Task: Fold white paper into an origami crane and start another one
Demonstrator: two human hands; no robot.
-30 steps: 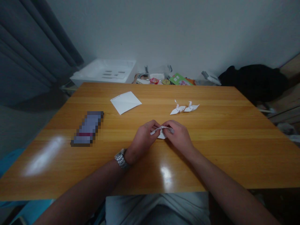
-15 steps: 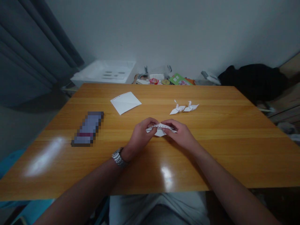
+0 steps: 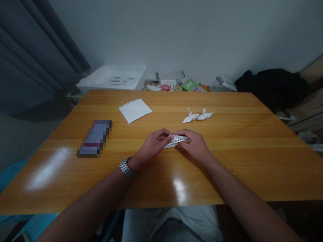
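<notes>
A piece of folded white paper (image 3: 174,141) with a row of punched holes is held between both hands, low over the middle of the table. My left hand (image 3: 156,141) grips its left side, thumb pressed on the face of the paper. On the right side, my right hand (image 3: 195,143) has its fingers closed round the edge and partly hides it. Beyond my right hand, two folded paper cranes (image 3: 198,116) stand side by side. A flat white sheet (image 3: 135,111) with a punched edge lies farther back to the left.
On the wooden table (image 3: 252,168), a phone (image 3: 96,137) with a blurred screen lies at left. Past the far edge are a white plastic tray (image 3: 113,77), a green booklet (image 3: 193,85) and other small items. A black cloth-like heap (image 3: 272,87) is at back right.
The folded paper has turned between my hands, so its holed strip now faces me and slants. My left thumb has shifted onto its front. The cranes and flat sheet stay put.
</notes>
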